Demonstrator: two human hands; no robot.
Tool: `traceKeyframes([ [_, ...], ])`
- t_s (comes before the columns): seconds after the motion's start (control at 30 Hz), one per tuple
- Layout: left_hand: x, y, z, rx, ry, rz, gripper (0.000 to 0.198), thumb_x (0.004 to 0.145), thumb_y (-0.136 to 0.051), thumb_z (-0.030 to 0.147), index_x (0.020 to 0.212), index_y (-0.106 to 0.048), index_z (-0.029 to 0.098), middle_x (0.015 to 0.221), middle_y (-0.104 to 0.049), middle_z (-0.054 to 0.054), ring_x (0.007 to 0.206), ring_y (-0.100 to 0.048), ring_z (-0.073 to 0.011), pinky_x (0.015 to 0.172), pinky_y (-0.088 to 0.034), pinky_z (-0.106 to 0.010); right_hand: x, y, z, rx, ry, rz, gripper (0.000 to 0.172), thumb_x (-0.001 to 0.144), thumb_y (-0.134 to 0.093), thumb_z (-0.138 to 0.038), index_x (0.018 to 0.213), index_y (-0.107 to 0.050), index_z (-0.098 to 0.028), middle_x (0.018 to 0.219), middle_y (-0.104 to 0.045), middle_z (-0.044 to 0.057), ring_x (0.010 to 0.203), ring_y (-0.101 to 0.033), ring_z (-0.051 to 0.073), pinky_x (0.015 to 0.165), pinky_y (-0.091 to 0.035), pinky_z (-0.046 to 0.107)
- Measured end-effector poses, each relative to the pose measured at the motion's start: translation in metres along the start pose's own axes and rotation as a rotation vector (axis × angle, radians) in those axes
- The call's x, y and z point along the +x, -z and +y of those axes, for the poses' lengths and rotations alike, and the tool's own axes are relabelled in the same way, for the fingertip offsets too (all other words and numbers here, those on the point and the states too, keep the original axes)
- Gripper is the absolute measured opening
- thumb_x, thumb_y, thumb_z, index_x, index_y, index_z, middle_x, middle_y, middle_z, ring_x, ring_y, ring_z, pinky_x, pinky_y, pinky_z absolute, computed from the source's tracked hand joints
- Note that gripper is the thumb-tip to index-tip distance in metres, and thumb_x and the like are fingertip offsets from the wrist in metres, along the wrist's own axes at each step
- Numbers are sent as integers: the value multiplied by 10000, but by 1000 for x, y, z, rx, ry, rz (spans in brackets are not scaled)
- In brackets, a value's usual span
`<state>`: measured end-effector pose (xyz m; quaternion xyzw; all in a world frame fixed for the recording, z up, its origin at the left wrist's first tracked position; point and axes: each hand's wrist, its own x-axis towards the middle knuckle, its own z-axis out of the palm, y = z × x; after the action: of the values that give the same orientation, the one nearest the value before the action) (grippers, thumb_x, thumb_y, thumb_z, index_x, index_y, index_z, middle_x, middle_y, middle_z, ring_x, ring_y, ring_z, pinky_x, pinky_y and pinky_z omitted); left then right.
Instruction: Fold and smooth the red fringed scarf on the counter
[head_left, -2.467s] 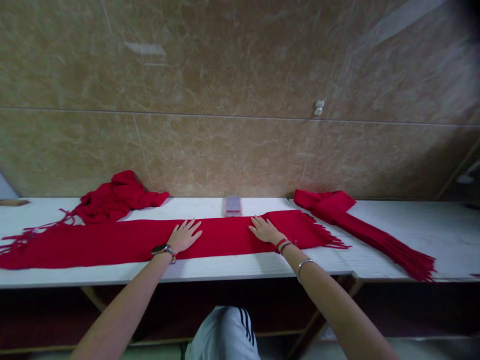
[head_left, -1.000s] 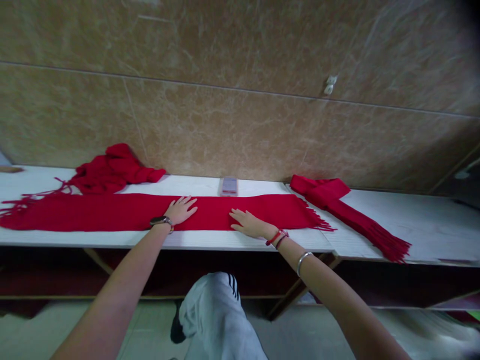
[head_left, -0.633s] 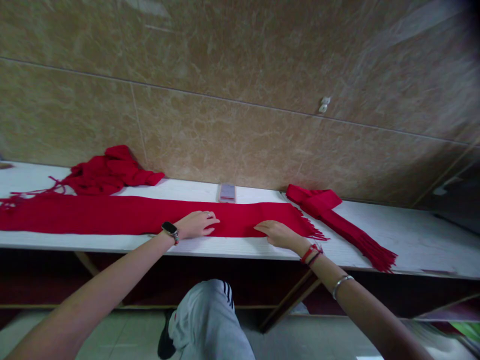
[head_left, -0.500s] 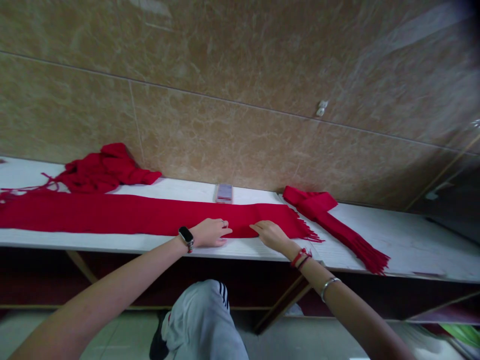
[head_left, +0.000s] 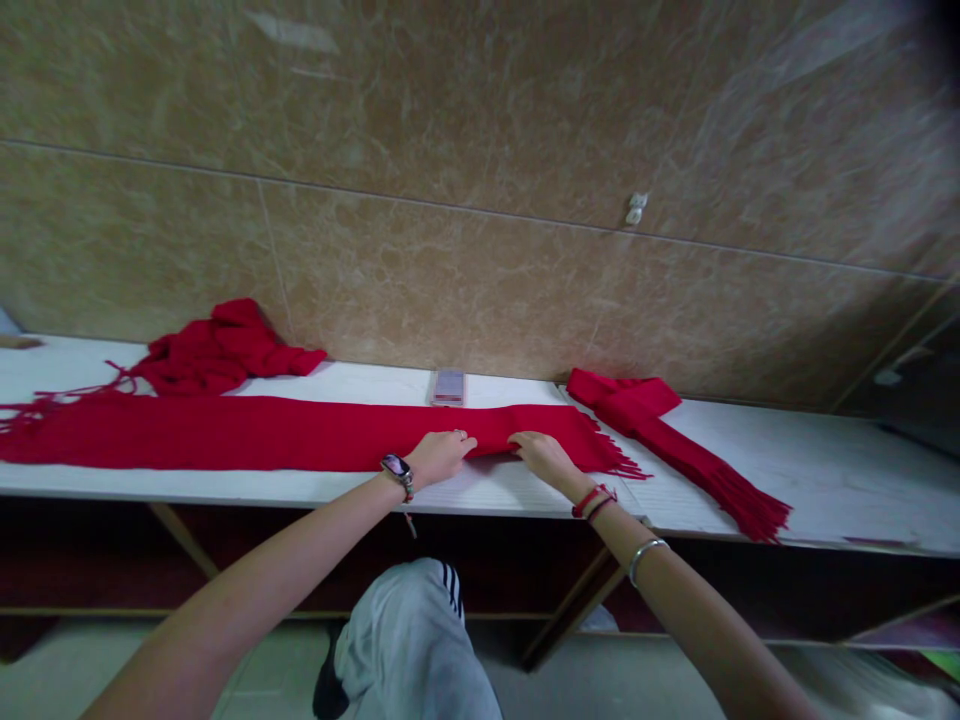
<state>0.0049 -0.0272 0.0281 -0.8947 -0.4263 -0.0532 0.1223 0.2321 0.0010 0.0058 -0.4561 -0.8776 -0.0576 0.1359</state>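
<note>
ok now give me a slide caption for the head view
Left hand and right hand pinch the near edge of a red scarf on a white table.

The head camera looks forward and down across the tabletop.

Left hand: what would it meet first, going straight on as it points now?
Past the red scarf it holds, the left hand would probably meet the right hand first; depth is unclear, so it could miss.
</note>
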Motion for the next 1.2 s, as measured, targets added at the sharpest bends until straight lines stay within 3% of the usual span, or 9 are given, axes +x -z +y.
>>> traceKeyframes([
  [0.23, 9, 1, -19, -154, 68, -49, 192, 831, -535, 254, 1001, -611, 206, 925, -667, -48, 884, -602, -189, 714, -445, -252, 3, 11, 4, 23, -9, -58, 165, 859, -486, -236, 961, -605, -184, 885, -679, 54, 849, -613, 164, 715, -402, 215],
  [0.6, 6, -6, -15, 13, 30, -25, 174, 889, -416, 204, 953, -576, 179, 827, -659, -77, 786, -625, -196, 628, -447, -259, 7, 6, 6, -94, 58, -67, 184, 885, -448, -232, 881, -608, -141, 893, -650, 96, 849, -589, 187, 736, -389, 259],
  [0.77, 5, -7, -10, 25, -4, 7, 150, 885, -407, 176, 925, -551, 164, 885, -631, -70, 823, -607, -193, 648, -457, -268, 5, 4, -8, -156, 115, 45, 218, 817, -568, -265, 999, -570, -146, 983, -606, 93, 929, -537, 218, 783, -374, 308],
  [0.9, 4, -4, -6, 41, -25, 27, 140, 880, -412, 163, 934, -541, 152, 956, -589, -73, 862, -586, -192, 643, -463, -264, 5, 2, -20, -202, 95, 30, 106, 833, -512, -163, 907, -584, -140, 890, -610, 89, 856, -537, 206, 749, -364, 304],
  [1.03, 2, -1, -3, 18, -22, 28, 116, 864, -475, 203, 951, -533, 154, 1000, -557, -73, 867, -577, -191, 631, -460, -257, 7, 0, -23, -212, 92, 4, 168, 841, -434, -92, 856, -598, -124, 840, -615, 104, 791, -540, 202, 724, -355, 303],
  [1.2, 2, -3, 1, -8, -70, 32, 102, 854, -480, 164, 918, -560, 169, 904, -575, -52, 832, -577, -179, 655, -446, -256, 5, 1, -21, -224, 119, 0, 219, 839, -396, -65, 849, -608, -120, 836, -617, 112, 787, -534, 207, 725, -348, 314],
])
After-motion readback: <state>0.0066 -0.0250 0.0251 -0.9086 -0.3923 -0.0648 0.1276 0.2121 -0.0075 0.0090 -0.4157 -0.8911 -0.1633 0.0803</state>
